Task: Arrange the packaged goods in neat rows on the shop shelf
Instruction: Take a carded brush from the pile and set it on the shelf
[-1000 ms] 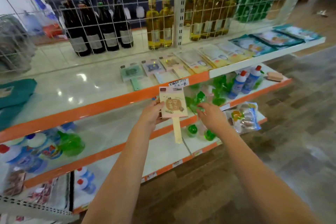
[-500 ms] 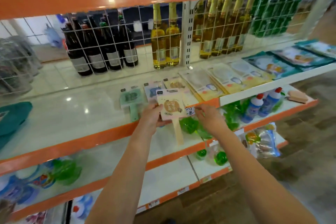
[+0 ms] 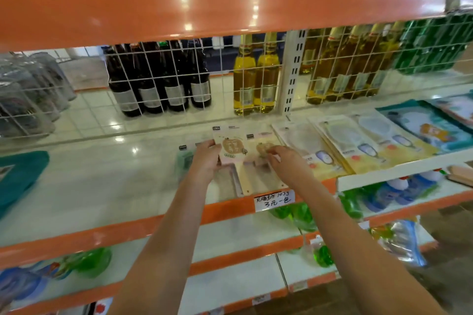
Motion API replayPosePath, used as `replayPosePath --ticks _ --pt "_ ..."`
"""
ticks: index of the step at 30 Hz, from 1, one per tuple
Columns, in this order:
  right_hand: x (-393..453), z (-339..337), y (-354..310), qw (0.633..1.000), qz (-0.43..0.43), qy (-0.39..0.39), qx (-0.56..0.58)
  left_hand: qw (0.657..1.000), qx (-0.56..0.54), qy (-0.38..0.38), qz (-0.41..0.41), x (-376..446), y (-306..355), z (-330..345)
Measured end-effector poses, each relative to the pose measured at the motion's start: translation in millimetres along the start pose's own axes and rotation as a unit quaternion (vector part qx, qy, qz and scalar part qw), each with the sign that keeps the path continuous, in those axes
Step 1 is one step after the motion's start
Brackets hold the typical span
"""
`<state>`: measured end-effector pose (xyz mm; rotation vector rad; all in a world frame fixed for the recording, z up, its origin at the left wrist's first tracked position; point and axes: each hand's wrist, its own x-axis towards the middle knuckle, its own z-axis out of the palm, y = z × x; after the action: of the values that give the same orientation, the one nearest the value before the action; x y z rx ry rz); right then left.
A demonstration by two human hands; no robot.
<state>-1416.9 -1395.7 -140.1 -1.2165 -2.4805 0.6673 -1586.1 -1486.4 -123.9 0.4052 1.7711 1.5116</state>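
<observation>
A beige carded pack with a long wooden handle (image 3: 231,151) lies low over the white shelf (image 3: 102,181), and my left hand (image 3: 204,161) grips its left edge. Just to its right lies a second beige pack (image 3: 261,147); my right hand (image 3: 286,163) rests on it with fingers curled at its edge. A green pack (image 3: 184,158) lies left of my left hand, partly hidden by it. Larger flat packs (image 3: 358,146) overlap in a row to the right.
Behind a white wire grid (image 3: 225,100) stand dark bottles (image 3: 158,82), yellow bottles (image 3: 256,79) and green bottles (image 3: 430,46). A teal item (image 3: 18,179) lies at the left. An orange shelf edge (image 3: 204,13) hangs overhead. Green and blue bottles (image 3: 394,192) fill the lower shelves.
Both hands moved up from in front of the shelf edge onto the shelf. The beige handled pack went from hanging upright in my left hand to lying among the small packs.
</observation>
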Motion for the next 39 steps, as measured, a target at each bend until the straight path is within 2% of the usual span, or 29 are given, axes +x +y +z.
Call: replayPosePath --ticks 4,9,13,16,20,30,39 --pt "22.6 -3.9 1.0 1.000 -0.025 -0.015 -0.004 0.999 0.036 0.033 0.012 4.1 5.1 5.9" --pt "45.1 -8.7 3.4 0.997 -0.053 -0.053 0.003 0.982 0.172 0.078 0.030 13.6 3.1 6.4" --pt "54.0 -9.5 2.6 0.994 -0.071 -0.077 -0.002 0.957 0.267 0.102 0.049 15.3 2.3 4.7" --pt "59.2 -2.7 -0.7 0.990 -0.091 -0.099 -0.043 0.926 0.355 0.109 0.062 15.6 2.1 6.4" --pt "61.3 6.0 -5.8 0.987 -0.098 -0.099 -0.081 0.894 0.419 0.133 0.082 13.1 -1.6 11.3" --pt "60.5 16.4 -16.8 0.976 -0.119 -0.110 -0.148 0.821 0.543 0.146 0.099 14.8 -11.9 12.2" --pt "50.1 13.0 -19.6 0.977 -0.125 -0.088 -0.146 0.801 0.576 0.133 0.092 13.3 -14.4 17.0"
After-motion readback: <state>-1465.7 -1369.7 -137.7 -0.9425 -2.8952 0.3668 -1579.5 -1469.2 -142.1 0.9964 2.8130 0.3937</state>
